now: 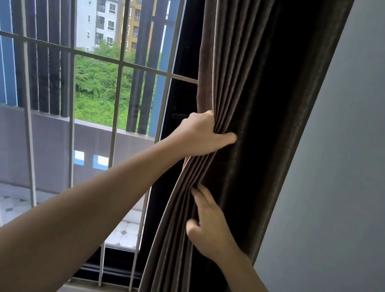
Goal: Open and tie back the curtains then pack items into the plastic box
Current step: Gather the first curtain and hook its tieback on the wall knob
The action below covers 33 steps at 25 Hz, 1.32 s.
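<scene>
Barred window (120, 66), grey wall (370, 151)

- The brown curtain (266, 56) hangs bunched in folds.
- The left hand (200, 131) grips the folds at its left edge.
- The right hand (209, 226), lower down, lays straight fingers on it.
- Window (94, 82) on its left, wall (365, 150) on its right.

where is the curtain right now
Head view: the curtain is gathered right of centre, between the barred window and the grey wall; the left hand grips its folds, the right hand touches them lower down.
</scene>
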Motion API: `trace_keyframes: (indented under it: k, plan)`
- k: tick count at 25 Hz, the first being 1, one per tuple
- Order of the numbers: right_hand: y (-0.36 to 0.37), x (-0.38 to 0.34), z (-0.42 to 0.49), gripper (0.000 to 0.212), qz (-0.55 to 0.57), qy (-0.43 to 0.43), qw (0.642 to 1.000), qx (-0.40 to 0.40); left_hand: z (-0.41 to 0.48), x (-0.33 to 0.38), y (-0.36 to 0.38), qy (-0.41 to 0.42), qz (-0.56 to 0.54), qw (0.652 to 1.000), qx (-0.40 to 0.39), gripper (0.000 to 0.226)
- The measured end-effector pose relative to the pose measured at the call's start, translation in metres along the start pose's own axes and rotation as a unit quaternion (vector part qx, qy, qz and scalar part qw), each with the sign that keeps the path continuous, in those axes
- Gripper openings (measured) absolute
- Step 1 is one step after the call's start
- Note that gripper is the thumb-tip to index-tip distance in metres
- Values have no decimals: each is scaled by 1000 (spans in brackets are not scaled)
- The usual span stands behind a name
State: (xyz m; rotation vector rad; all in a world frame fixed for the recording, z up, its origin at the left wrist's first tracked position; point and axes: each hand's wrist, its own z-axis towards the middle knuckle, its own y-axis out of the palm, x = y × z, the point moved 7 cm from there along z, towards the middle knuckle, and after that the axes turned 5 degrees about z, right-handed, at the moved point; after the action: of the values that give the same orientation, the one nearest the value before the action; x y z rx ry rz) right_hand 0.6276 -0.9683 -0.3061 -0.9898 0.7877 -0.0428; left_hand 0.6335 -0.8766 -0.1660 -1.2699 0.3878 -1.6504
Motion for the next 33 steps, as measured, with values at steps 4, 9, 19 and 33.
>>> trace_keyframes:
  k: [4, 9, 19, 33]
  plan:
    - [-40, -13, -13, 46, -108, -69, 978, 163, -2, 4, -2, 1, 43, 998, 44, 17]
    - [-127, 7, -31, 64, 43, 7, 868, 495, -4, 1, -2, 8, -23, 1000, 7, 27]
    - [-27, 36, 17, 28, 18, 10, 992, 123, -7, 5, -2, 32, -36, 999, -23, 12]
    - [13, 29, 11, 41, 394, 34, 918, 35, -1, 15, 6, 21, 24, 999, -15, 47]
